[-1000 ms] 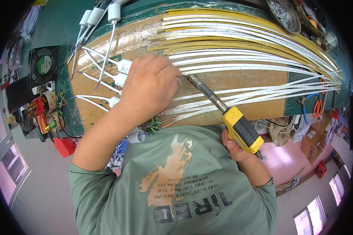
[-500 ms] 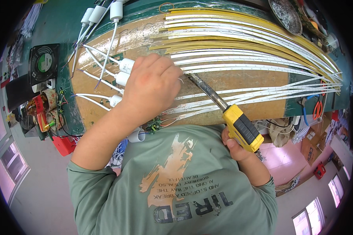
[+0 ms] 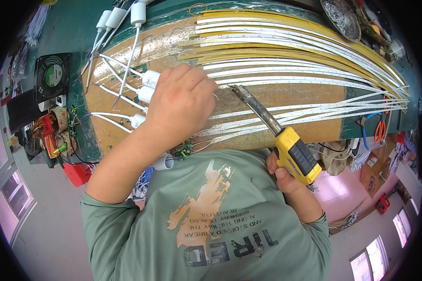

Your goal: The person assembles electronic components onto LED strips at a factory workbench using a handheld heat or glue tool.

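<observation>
My right hand (image 3: 286, 177) grips a yellow-and-black soldering iron (image 3: 299, 154) by its handle. Its darkened metal tip points up and left, over the white LED strips (image 3: 276, 80), a short way right of my left hand. Curled over the strips' left ends, my left hand (image 3: 185, 99) has its fingers bent down and closed; what they pinch is hidden beneath them. A thin pale wire end pokes out by its fingertips. White cylindrical power adapters (image 3: 151, 78) with white leads lie just left of that hand, partly covered by it.
Yellow-edged strips fan across the brown board (image 3: 305, 91) to the right. More adapters (image 3: 138, 13) sit at the far left, near a black fan (image 3: 52, 76). A metal dish (image 3: 342, 19) stands far right. Pliers (image 3: 364, 131) and orange-handled scissors (image 3: 380, 131) lie at the right edge.
The soldering iron has shifted right, and its tip has drawn away from my left hand's fingertips. My left hand stays nearly in place.
</observation>
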Action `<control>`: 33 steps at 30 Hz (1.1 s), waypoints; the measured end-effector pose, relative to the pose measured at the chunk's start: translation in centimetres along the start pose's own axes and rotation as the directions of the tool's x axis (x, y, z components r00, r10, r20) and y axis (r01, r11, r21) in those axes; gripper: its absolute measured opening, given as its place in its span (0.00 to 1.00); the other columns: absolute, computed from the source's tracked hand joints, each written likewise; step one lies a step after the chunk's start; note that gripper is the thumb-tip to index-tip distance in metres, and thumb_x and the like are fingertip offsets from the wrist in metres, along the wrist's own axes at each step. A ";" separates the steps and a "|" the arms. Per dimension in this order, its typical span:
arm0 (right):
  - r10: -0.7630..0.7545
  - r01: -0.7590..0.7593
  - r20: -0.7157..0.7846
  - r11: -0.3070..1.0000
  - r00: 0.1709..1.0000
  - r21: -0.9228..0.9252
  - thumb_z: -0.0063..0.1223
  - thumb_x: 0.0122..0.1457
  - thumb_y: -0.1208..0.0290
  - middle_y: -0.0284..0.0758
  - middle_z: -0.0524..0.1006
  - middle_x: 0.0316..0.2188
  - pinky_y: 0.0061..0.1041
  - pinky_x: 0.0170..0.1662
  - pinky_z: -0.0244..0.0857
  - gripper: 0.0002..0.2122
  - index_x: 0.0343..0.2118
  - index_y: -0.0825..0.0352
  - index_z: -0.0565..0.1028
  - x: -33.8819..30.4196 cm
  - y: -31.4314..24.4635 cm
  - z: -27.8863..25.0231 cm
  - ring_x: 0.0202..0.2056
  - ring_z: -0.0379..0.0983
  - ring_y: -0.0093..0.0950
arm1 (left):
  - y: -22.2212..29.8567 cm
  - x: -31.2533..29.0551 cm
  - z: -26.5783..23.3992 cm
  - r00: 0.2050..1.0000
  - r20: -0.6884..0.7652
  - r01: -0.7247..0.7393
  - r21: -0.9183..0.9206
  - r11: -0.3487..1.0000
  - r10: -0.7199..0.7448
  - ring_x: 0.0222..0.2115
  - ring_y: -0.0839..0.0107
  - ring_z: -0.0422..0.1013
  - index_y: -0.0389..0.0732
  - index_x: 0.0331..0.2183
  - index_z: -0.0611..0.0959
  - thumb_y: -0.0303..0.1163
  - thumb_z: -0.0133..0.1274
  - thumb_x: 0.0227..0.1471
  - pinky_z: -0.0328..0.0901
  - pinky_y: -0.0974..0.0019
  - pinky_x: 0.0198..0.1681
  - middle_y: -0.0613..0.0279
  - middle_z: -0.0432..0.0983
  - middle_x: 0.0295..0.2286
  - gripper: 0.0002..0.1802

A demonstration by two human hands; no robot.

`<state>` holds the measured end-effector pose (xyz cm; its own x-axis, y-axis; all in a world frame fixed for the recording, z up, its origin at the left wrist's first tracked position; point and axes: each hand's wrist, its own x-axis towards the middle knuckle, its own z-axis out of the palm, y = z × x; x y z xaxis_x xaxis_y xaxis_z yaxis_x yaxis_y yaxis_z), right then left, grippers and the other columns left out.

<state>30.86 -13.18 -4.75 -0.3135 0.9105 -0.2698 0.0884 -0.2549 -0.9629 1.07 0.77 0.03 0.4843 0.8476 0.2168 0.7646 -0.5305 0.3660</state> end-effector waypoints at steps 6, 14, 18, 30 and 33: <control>-0.005 0.005 -0.014 1.000 1.000 0.024 0.59 0.57 0.58 0.28 0.72 0.25 0.30 0.35 0.63 0.12 0.26 0.60 0.75 0.2 -0.2 0.1 0.30 0.69 0.32 | 0.0 0.1 0.0 1.000 0.000 -0.001 0.001 1.000 0.001 0.32 0.62 0.71 0.42 0.28 0.81 0.23 0.58 0.38 0.64 0.60 0.38 0.64 0.75 0.28 0.09; -0.015 0.017 -0.033 0.999 0.999 0.040 0.60 0.56 0.60 0.28 0.72 0.25 0.30 0.35 0.64 0.10 0.27 0.60 0.75 0.1 -0.4 0.2 0.30 0.70 0.32 | 0.2 0.2 -0.1 1.000 0.018 -0.001 0.018 1.000 0.001 0.33 0.61 0.71 0.42 0.28 0.81 0.23 0.58 0.38 0.64 0.60 0.38 0.63 0.75 0.29 0.09; -0.031 0.034 -0.055 0.998 0.998 0.057 0.60 0.56 0.61 0.28 0.72 0.22 0.29 0.32 0.63 0.10 0.27 0.61 0.75 0.3 -0.6 0.3 0.27 0.70 0.31 | 0.2 0.1 -0.2 1.000 0.022 0.002 0.029 1.000 -0.002 0.34 0.61 0.71 0.42 0.29 0.81 0.23 0.58 0.38 0.64 0.60 0.38 0.63 0.75 0.30 0.10; -0.073 0.080 -0.096 0.994 0.993 0.076 0.60 0.56 0.63 0.29 0.73 0.22 0.27 0.30 0.63 0.10 0.30 0.64 0.75 0.3 -0.5 0.2 0.25 0.69 0.28 | 0.5 1.3 -3.3 0.966 0.222 -0.147 0.035 0.988 0.136 0.34 0.63 0.72 0.43 0.30 0.81 0.24 0.59 0.41 0.66 0.61 0.35 0.64 0.75 0.32 0.09; -0.106 0.116 -0.090 0.985 0.990 0.125 0.60 0.56 0.64 0.30 0.73 0.23 0.26 0.31 0.64 0.11 0.34 0.67 0.74 0.6 -0.6 0.3 0.25 0.69 0.27 | 0.3 1.2 -2.7 0.978 0.194 -0.070 -0.019 0.997 0.073 0.33 0.61 0.73 0.42 0.30 0.82 0.25 0.59 0.44 0.69 0.61 0.35 0.63 0.76 0.32 0.06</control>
<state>30.31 -12.58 -4.33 -0.2345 0.9579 -0.1655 -0.0678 -0.1859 -0.9802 0.72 1.69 2.84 0.6119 0.7884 0.0632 0.7203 -0.5885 0.3671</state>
